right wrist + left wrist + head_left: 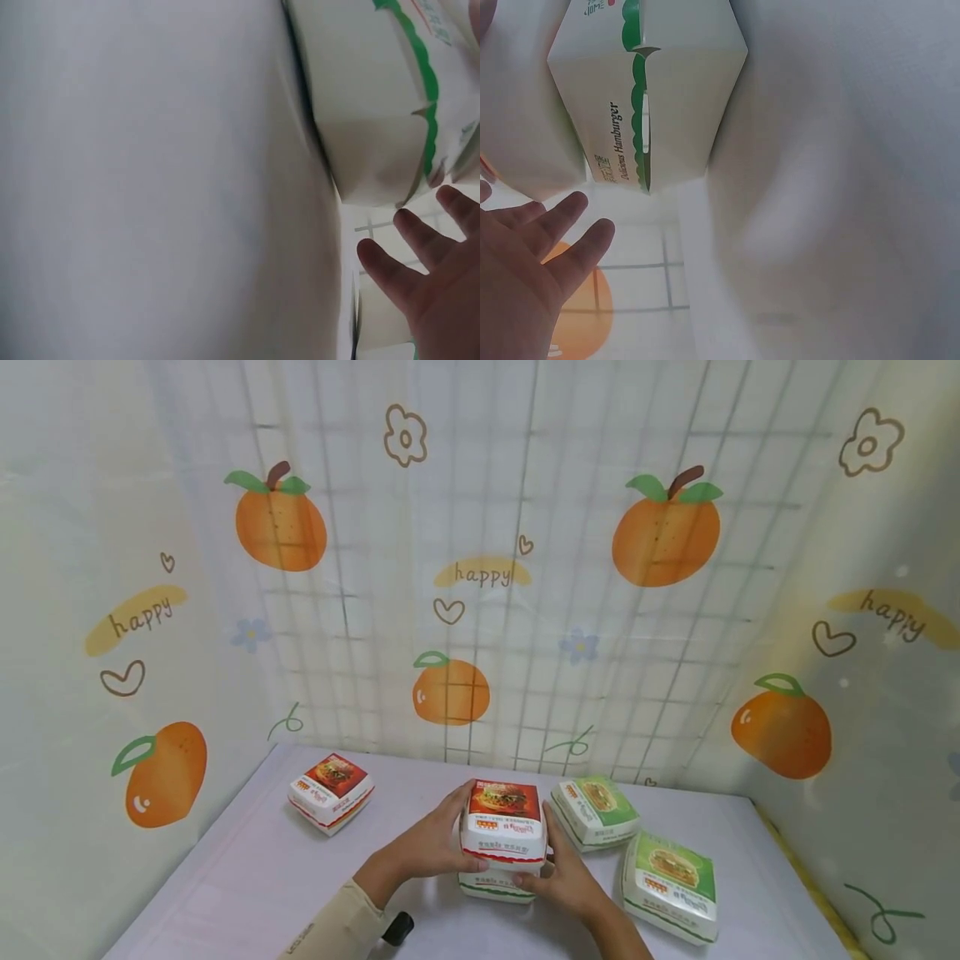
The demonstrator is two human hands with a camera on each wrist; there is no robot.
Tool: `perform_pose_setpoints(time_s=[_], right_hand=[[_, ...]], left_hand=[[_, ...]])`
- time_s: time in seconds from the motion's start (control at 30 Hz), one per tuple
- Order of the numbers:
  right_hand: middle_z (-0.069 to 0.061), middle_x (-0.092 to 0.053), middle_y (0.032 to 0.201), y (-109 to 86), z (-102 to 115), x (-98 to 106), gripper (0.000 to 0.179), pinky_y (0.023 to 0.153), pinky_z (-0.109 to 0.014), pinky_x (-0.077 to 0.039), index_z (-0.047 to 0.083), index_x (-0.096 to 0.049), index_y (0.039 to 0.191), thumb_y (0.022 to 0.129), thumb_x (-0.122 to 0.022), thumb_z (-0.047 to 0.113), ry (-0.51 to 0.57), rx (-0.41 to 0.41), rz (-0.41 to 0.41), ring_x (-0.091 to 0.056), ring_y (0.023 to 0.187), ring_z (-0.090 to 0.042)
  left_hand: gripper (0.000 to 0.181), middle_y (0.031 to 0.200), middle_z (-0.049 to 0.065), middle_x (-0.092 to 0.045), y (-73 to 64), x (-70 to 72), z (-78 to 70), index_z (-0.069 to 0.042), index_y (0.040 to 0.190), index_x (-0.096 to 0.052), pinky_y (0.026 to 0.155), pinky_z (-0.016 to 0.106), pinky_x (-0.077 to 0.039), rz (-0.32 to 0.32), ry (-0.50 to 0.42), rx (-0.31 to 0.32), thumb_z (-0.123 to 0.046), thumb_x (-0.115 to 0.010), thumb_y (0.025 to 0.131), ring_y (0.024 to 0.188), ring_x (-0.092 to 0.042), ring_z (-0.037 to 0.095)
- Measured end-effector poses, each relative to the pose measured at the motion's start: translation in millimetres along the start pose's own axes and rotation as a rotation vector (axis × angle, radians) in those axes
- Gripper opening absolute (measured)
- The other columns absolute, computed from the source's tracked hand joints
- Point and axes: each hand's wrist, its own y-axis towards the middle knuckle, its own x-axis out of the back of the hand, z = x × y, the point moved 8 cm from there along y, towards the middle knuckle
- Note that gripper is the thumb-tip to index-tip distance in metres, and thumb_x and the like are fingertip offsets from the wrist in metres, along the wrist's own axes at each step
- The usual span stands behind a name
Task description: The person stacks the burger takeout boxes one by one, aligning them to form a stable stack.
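A red-topped hamburger box [504, 806] sits on a green-edged hamburger box [491, 888], roughly lined up with it, in the middle of the table. My left hand [431, 843] holds the upper box by its left side, thumb across the lower front edge. On the other side my right hand [566, 872] grips the upper box, its thumb low by the lower box's front. In the left wrist view the lower box [679, 112] shows its scalloped green edge, with spread fingers [585, 251] behind. The right wrist view shows the lower box [367, 97] from its other side.
Another red-topped box [330, 793] stands at the back left. Two green-topped boxes, one farther back [596, 810] and one nearer [670, 885], stand to the right. A black object [398, 928] is by the left wrist. Printed curtains [360, 652] surround the table [217, 877].
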Motion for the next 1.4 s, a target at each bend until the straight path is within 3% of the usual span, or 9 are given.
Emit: perform_pose_setpoints(time_s=[0.17,0.37,0.7,0.87,1.0,1.1,1.2,1.33,1.4], right_hand=[[-0.012,-0.029,0.155,-0.8,-3.1,0.0,0.131,0.098,-0.052,-0.042,0.026,-0.002,0.158,0.063,-0.092,0.023,0.018,-0.025,-0.003,-0.050,0.121,-0.037],[-0.020,-0.027,0.154,-0.3,-2.1,1.2,0.134,0.103,-0.060,-0.033,0.032,0.001,0.157,0.062,-0.093,0.028,-0.004,-0.056,-0.003,-0.040,0.130,-0.044],[-0.022,-0.023,0.155,-2.1,-1.9,4.0,0.130,0.104,-0.059,-0.033,0.037,0.000,0.156,0.065,-0.091,0.027,-0.005,-0.092,-0.006,-0.037,0.131,-0.047],[-0.024,-0.020,0.156,-3.0,-1.3,4.3,0.130,0.104,-0.059,-0.032,0.037,0.002,0.156,0.066,-0.091,0.028,-0.006,-0.081,0.009,-0.035,0.132,-0.048],[-0.023,-0.020,0.156,-1.0,0.4,5.1,0.130,0.104,-0.060,-0.032,0.036,0.002,0.156,0.065,-0.091,0.029,-0.021,-0.068,0.009,-0.035,0.132,-0.047],[-0.021,-0.019,0.157,1.0,2.3,5.5,0.131,0.105,-0.060,-0.031,0.036,0.001,0.156,0.064,-0.092,0.029,-0.018,-0.055,0.003,-0.032,0.135,-0.045],[-0.018,-0.018,0.158,1.6,3.7,4.4,0.131,0.106,-0.059,-0.030,0.037,0.000,0.156,0.063,-0.092,0.027,0.001,-0.041,0.008,-0.028,0.138,-0.042],[-0.019,-0.021,0.157,0.6,5.7,4.0,0.131,0.105,-0.058,-0.032,0.037,-0.002,0.156,0.062,-0.093,0.025,0.013,-0.030,0.005,-0.031,0.136,-0.042],[-0.018,-0.021,0.157,-0.7,7.4,6.4,0.131,0.105,-0.058,-0.032,0.036,-0.003,0.156,0.061,-0.093,0.024,0.010,-0.029,-0.006,-0.034,0.135,-0.042]], left_hand=[[0.125,0.159,-0.010,-0.016,-3.6,1.8,1.1,-0.040,0.155,-0.001,0.107,0.051,-0.033,0.003,0.012,0.015,-0.071,-0.078,0.062,0.138,-0.031,0.014],[0.120,0.159,-0.008,-0.017,-12.0,11.5,6.2,-0.046,0.153,0.000,0.103,0.053,-0.037,0.019,0.054,0.046,-0.075,-0.073,0.063,0.135,-0.038,0.017],[0.114,0.159,-0.004,-0.019,-33.7,47.6,40.6,-0.036,0.156,-0.007,0.104,0.053,-0.037,-0.013,0.169,0.073,-0.077,-0.067,0.068,0.134,-0.040,0.019],[0.108,0.156,0.000,-0.030,-44.0,81.0,63.1,-0.027,0.156,-0.020,0.105,0.053,-0.035,-0.102,0.178,0.081,-0.075,-0.067,0.072,0.135,-0.039,0.026],[0.096,0.151,0.006,-0.039,-49.2,114.9,85.4,-0.025,0.155,-0.028,0.104,0.055,-0.036,-0.204,0.161,0.106,-0.063,-0.071,0.078,0.133,-0.042,0.031],[0.085,0.147,0.010,-0.043,-54.8,137.8,104.3,-0.019,0.153,-0.033,0.104,0.055,-0.035,-0.275,0.208,0.123,-0.050,-0.072,0.084,0.132,-0.041,0.032],[0.074,0.141,0.012,-0.048,-62.9,151.8,120.3,-0.013,0.149,-0.040,0.100,0.055,-0.039,-0.328,0.242,0.120,-0.038,-0.072,0.087,0.127,-0.044,0.032],[0.065,0.136,0.020,-0.050,-70.8,162.8,130.5,-0.003,0.140,-0.049,0.100,0.058,-0.037,-0.408,0.304,0.042,-0.028,-0.073,0.086,0.125,-0.043,0.039],[0.066,0.139,0.024,-0.046,-71.1,167.4,136.5,-0.002,0.140,-0.049,0.101,0.062,-0.033,-0.436,0.349,0.058,-0.029,-0.073,0.085,0.128,-0.038,0.043]])
